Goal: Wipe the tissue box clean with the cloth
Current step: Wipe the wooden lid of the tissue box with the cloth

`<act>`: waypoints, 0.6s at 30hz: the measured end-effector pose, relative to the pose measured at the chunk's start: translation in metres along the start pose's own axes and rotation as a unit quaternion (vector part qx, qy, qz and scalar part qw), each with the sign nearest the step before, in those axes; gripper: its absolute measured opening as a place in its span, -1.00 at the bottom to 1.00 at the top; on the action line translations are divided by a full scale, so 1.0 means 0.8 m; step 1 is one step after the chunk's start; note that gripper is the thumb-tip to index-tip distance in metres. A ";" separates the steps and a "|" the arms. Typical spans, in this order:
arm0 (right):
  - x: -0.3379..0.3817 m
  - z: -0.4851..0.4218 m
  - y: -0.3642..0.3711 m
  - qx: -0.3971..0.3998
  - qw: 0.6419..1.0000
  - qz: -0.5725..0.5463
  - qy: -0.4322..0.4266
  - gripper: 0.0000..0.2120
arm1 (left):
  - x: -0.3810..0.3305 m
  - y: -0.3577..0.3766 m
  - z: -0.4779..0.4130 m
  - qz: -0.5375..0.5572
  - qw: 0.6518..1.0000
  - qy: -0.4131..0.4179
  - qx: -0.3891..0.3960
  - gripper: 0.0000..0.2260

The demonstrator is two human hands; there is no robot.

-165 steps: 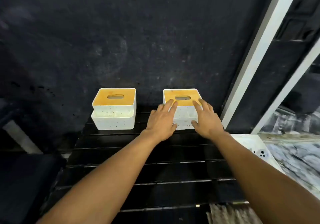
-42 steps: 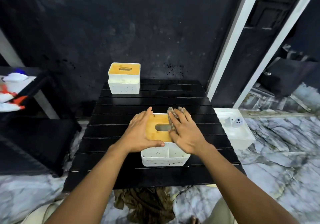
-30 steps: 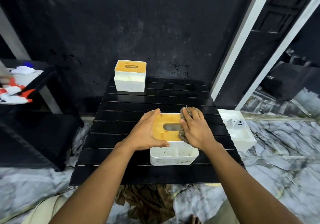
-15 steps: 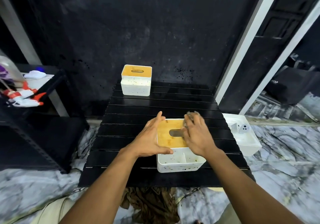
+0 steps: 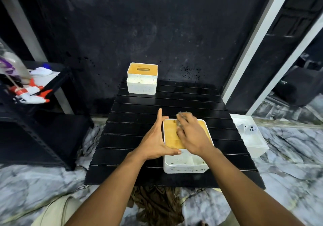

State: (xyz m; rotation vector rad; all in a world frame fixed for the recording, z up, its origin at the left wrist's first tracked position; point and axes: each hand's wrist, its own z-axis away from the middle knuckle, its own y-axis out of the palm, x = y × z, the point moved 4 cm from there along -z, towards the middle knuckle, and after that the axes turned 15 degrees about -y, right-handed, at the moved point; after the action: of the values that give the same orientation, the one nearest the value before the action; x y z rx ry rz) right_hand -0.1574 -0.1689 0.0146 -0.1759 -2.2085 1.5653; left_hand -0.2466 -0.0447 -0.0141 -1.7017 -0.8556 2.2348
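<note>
One head-worn wide-angle view, close above the black table [image 5: 136, 120], forward and down toward the wall [image 5: 157, 33].

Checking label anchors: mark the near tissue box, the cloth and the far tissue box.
near tissue box [image 5: 185, 169], head view, white speckled front wall.
cloth [image 5: 182, 115], head view, grey edge at the lid's far rim.
far tissue box [image 5: 142, 86], head view, white front wall.

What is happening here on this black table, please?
A person is wiping the near tissue box on the black table. The right hand presses a cloth onto its yellow lid, while the left hand steadies the box's left side with straight fingers. A second tissue box stands untouched at the table's far edge.
</note>
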 end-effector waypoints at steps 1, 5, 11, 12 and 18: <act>0.013 -0.003 0.004 0.019 0.998 -0.037 -0.043 -0.52 | 0.000 0.000 -0.001 0.003 1.000 0.003 0.003 0.37; 0.032 0.004 0.000 0.075 0.981 -0.132 -0.117 -0.57 | 0.002 -0.001 -0.001 0.009 1.000 0.004 0.011 0.38; 0.008 0.066 -0.037 0.085 0.981 -0.095 -0.144 -0.63 | 0.005 -0.001 -0.002 0.009 1.000 0.005 -0.002 0.34; -0.006 0.067 -0.038 0.056 0.989 -0.056 -0.128 -0.62 | 0.006 -0.002 -0.002 0.008 1.000 0.004 -0.004 0.35; -0.029 0.017 -0.008 -0.067 0.992 0.032 0.099 -0.62 | 0.006 0.006 0.000 0.003 1.000 0.005 -0.014 0.31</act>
State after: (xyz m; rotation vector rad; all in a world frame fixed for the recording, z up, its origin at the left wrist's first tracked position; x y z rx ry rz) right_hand -0.1412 -0.1908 0.0110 -0.4270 -2.1702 1.3675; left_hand -0.2473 -0.0462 -0.0210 -1.7288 -0.8859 2.2249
